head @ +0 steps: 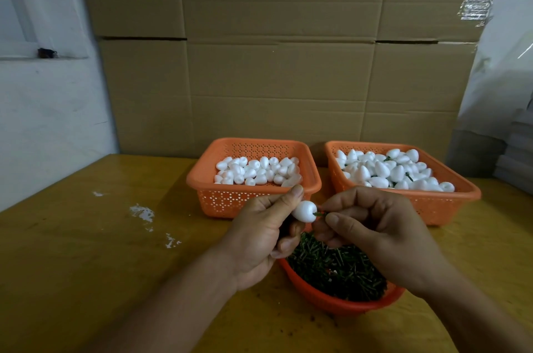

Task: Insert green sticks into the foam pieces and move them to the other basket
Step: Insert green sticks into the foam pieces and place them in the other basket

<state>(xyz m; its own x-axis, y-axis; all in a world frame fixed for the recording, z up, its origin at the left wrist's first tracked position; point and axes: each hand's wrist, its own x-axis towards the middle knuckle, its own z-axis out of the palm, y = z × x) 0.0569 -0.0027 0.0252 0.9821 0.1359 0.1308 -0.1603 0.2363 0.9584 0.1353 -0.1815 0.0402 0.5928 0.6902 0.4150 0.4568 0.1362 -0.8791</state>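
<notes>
Thumb and curled fingers of the left hand point(259, 233) grip one white foam piece point(304, 210), the thumb lying along its upper side. The right hand point(372, 225) pinches a green stick point(319, 213) between thumb and forefinger, with the stick's free end at the foam's right-hand end; whether the tip has already entered I cannot tell.

To do this step well, I judge the stick should be pushed straight along the foam's own length, with the left hand steadying against the push without squeezing hard, since foam probably dents easily. Pinching the stick close to the foam should stop it bending or skidding off the rounded end.

The foam's long axis runs from about 8 o'clock to 2 o'clock, its right end meeting the stick. The stick lies nearly level, pointing toward 9 o'clock into the foam.

Directly under the hands, at 6 o'clock, sits a round basket of sticks point(340, 302). At 11 o'clock from the grip stands the left basket point(202, 179) of plain foam pieces. At 2 o'clock the right basket point(461, 194) holds pieces with green showing among them, so it looks like the destination.
</notes>
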